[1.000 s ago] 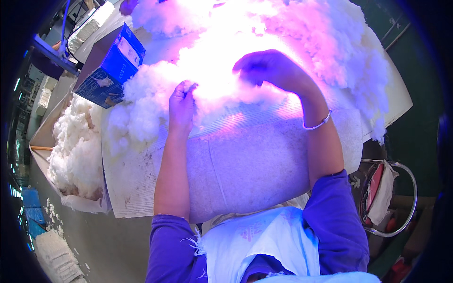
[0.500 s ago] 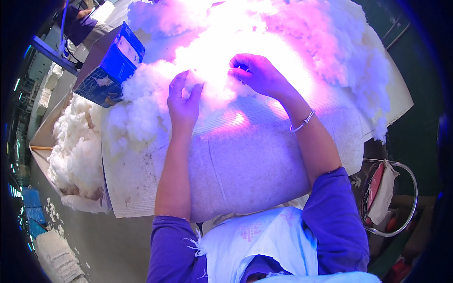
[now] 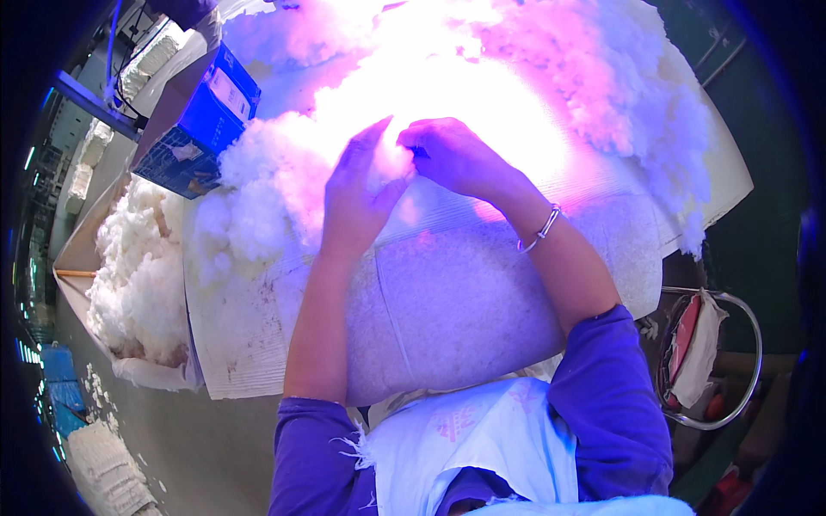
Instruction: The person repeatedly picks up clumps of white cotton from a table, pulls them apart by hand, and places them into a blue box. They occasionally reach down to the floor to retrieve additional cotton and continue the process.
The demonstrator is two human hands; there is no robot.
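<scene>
Both my hands are close together over a worktable (image 3: 482, 284) covered with pale sheeting, at the edge of a very bright pink-white glare. My left hand (image 3: 357, 198) curves its fingers and thumb around a tuft of white fluffy fibre (image 3: 389, 165), partly washed out by the light. Just to its right, my right hand (image 3: 460, 159) is closed in a pinch, its fingertips almost touching the tuft. Something small and dark shows under those fingers; its kind cannot be made out. Loose heaps of the fibre (image 3: 258, 176) lie left of my hands.
A blue cardboard box (image 3: 215, 107) stands at the table's left. More fibre (image 3: 637, 112) lies along the right side. A fibre-filled bin (image 3: 138, 275) is beyond the left edge, with stacked white pads (image 3: 107, 464) on the floor. A metal-framed chair (image 3: 753, 344) is at right.
My left hand has moved right and tilted inward, while my right hand has shifted slightly left and down, so the two have closed up. A person at upper left has mostly left view.
</scene>
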